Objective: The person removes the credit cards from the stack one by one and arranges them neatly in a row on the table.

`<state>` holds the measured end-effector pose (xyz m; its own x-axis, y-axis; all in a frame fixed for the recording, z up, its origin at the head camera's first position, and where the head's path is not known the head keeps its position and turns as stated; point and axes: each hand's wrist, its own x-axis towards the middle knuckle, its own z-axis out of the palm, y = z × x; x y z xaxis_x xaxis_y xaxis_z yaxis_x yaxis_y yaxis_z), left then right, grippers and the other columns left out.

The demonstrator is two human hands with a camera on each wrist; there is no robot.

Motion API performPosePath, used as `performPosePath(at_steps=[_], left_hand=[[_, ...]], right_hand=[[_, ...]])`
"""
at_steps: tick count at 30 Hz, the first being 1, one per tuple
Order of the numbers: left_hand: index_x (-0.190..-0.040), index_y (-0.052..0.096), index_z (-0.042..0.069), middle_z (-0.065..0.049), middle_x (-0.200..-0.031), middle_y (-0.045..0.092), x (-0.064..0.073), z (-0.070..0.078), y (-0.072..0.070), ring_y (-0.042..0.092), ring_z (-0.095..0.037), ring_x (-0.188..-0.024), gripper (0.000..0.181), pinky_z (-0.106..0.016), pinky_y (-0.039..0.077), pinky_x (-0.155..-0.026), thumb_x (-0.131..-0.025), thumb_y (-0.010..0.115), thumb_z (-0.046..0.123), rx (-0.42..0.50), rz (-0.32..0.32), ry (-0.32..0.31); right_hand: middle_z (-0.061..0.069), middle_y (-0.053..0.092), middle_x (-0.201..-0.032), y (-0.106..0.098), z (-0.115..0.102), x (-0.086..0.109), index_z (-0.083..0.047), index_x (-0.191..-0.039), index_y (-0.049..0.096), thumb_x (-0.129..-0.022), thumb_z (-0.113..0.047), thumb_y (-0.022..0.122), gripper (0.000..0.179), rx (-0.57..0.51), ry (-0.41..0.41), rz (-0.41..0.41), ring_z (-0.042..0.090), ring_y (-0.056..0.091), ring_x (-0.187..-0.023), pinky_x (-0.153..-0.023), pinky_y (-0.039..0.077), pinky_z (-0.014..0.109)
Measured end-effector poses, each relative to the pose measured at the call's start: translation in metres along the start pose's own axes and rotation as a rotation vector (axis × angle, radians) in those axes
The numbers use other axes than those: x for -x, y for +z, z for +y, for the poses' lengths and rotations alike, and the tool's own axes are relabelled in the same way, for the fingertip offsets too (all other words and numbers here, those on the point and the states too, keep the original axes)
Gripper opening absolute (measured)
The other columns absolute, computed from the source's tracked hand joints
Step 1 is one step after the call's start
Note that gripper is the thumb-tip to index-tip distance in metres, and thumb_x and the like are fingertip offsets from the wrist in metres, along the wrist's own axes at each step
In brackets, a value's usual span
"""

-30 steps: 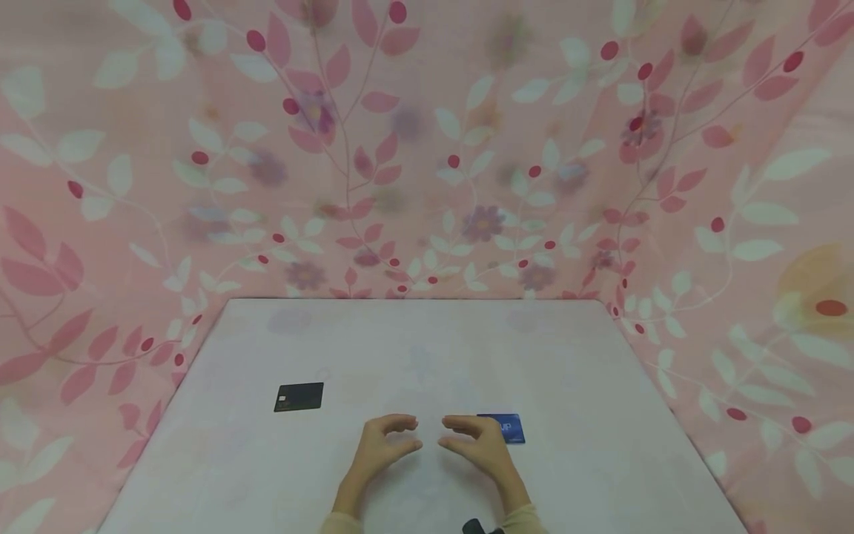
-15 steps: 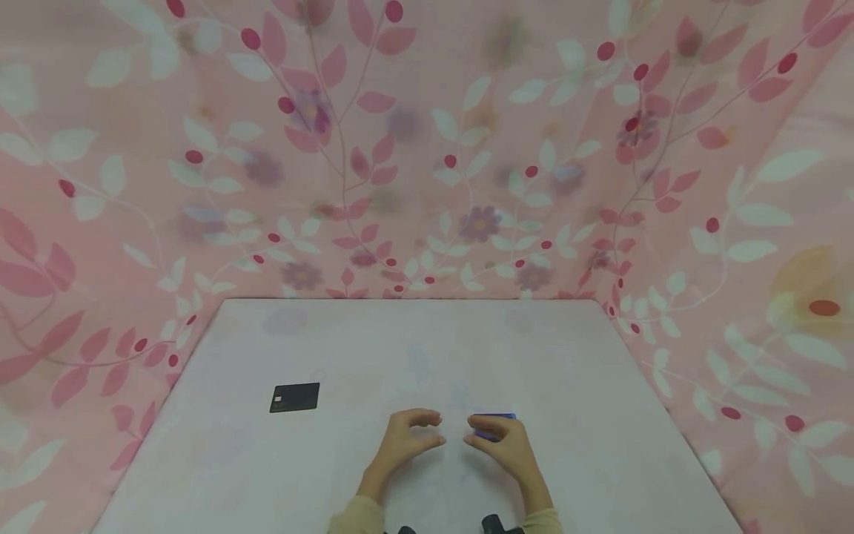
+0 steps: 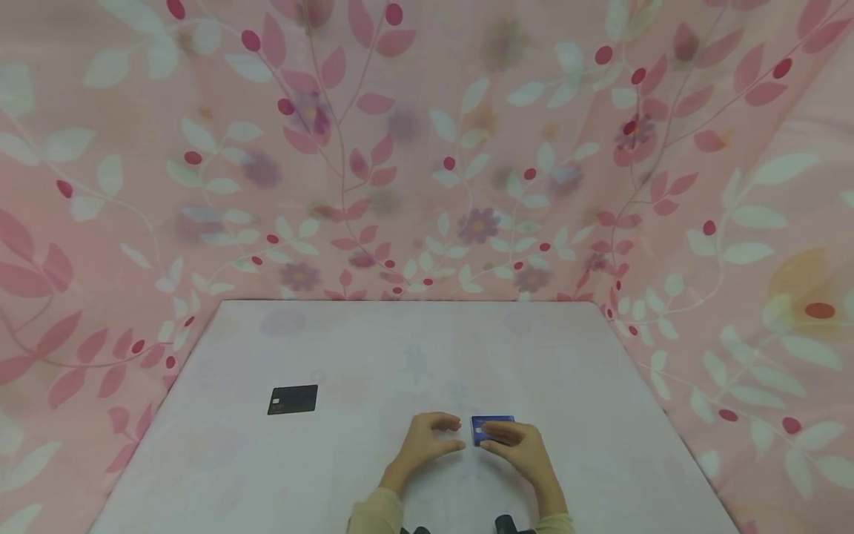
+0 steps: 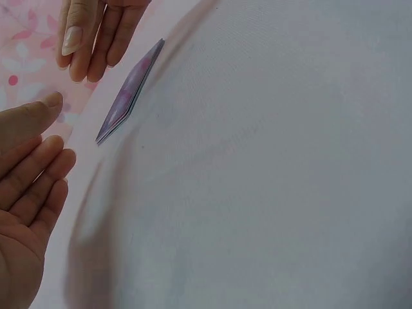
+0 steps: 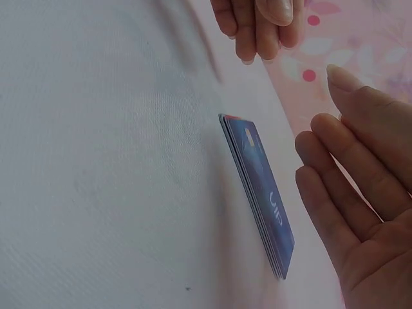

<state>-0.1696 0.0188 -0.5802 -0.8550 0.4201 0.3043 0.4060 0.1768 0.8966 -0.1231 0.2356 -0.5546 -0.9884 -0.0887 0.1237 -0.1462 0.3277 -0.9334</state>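
A small stack of cards [image 5: 264, 193] lies on the white table, its top card blue with a chip and the letters VIP. My right hand [image 3: 529, 449] hovers above the right part of the stack, fingers and thumb loosely bent and apart, holding nothing. Just left of the stack, my left hand [image 3: 423, 441] is held in a similar loose curve, with nothing in its grasp. The fingertips of both hands face each other across the stack's left end in the head view. In the left wrist view the layered edge of the card stack [image 4: 131, 93] shows below the fingers.
A black card [image 3: 293, 400] with a chip lies flat on the table [image 3: 360, 348], farther left. Pink fabric [image 3: 414, 148] with leaves and flowers hangs behind and beside the table. Dark wrist-camera parts [image 3: 507, 523] show at the bottom edge.
Both hands have moved to the right. The right hand has uncovered the left end of the blue card, and the left hand has come close beside it. The view has shifted slightly.
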Motion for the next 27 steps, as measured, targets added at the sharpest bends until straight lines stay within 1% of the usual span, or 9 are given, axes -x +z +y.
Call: performPosePath(at_steps=[3, 7, 12, 14, 19, 23, 27], left_hand=[[-0.1, 0.068, -0.004, -0.012, -0.093, 0.071, -0.005, 0.001, 0.006, 0.068, -0.021, -0.085, 0.036, -0.029, 0.053, -0.08, -0.071, 0.081, 0.012, -0.002, -0.013, -0.005], [-0.099, 0.068, -0.003, -0.011, -0.093, 0.071, -0.011, 0.001, 0.013, 0.067, -0.019, -0.085, 0.034, -0.028, 0.052, -0.08, -0.071, 0.081, 0.012, -0.035, -0.043, -0.01], [-0.1, 0.068, -0.004, -0.011, -0.094, 0.071, -0.018, 0.004, 0.02, 0.066, -0.019, -0.087, 0.037, -0.028, 0.052, -0.081, -0.071, 0.081, 0.014, -0.079, -0.059, 0.029], [-0.1, 0.067, -0.004, -0.011, -0.094, 0.071, -0.02, 0.004, 0.022, 0.066, -0.018, -0.086, 0.037, -0.028, 0.052, -0.08, -0.07, 0.081, 0.014, -0.091, -0.051, 0.048], [-0.098, 0.069, -0.002, -0.009, -0.09, 0.071, -0.021, -0.001, 0.032, 0.066, -0.017, -0.083, 0.036, -0.027, 0.051, -0.079, -0.069, 0.083, 0.013, -0.098, -0.01, 0.06], [-0.098, 0.068, -0.002, -0.01, -0.092, 0.071, -0.02, -0.006, 0.041, 0.066, -0.019, -0.085, 0.037, -0.028, 0.052, -0.081, -0.067, 0.083, 0.012, -0.108, 0.026, 0.075], [-0.099, 0.068, -0.002, -0.01, -0.094, 0.071, -0.02, -0.011, 0.048, 0.067, -0.02, -0.089, 0.04, -0.029, 0.051, -0.085, -0.066, 0.084, 0.012, -0.156, 0.051, 0.103]], right_hand=[[0.02, 0.067, -0.105, -0.006, 0.003, 0.001, 0.006, -0.107, 0.066, -0.075, -0.009, 0.077, 0.037, -0.005, 0.01, 0.021, 0.031, 0.066, -0.097, -0.083, 0.052, 0.028], [0.02, 0.068, -0.103, -0.012, 0.006, 0.003, 0.006, -0.106, 0.066, -0.074, -0.008, 0.078, 0.037, -0.016, 0.041, 0.049, 0.024, 0.067, -0.095, -0.082, 0.052, 0.023], [0.022, 0.068, -0.101, -0.018, 0.011, 0.005, 0.007, -0.104, 0.067, -0.073, -0.005, 0.078, 0.035, -0.026, 0.057, 0.077, 0.018, 0.068, -0.091, -0.08, 0.052, 0.021], [0.022, 0.068, -0.099, -0.02, 0.013, 0.005, 0.007, -0.102, 0.067, -0.072, -0.004, 0.078, 0.034, -0.026, 0.058, 0.093, 0.016, 0.069, -0.089, -0.078, 0.052, 0.021], [0.023, 0.068, -0.098, -0.024, 0.015, 0.005, 0.008, -0.102, 0.067, -0.071, -0.002, 0.078, 0.034, -0.047, 0.074, 0.123, 0.013, 0.069, -0.086, -0.077, 0.052, 0.02], [0.024, 0.067, -0.099, -0.026, 0.016, 0.005, 0.009, -0.102, 0.067, -0.07, 0.001, 0.078, 0.035, -0.057, 0.084, 0.139, 0.014, 0.069, -0.087, -0.077, 0.052, 0.02], [0.023, 0.068, -0.098, -0.028, 0.021, 0.005, 0.009, -0.101, 0.067, -0.07, 0.003, 0.078, 0.033, -0.035, 0.085, 0.167, 0.019, 0.069, -0.085, -0.076, 0.053, 0.022]])
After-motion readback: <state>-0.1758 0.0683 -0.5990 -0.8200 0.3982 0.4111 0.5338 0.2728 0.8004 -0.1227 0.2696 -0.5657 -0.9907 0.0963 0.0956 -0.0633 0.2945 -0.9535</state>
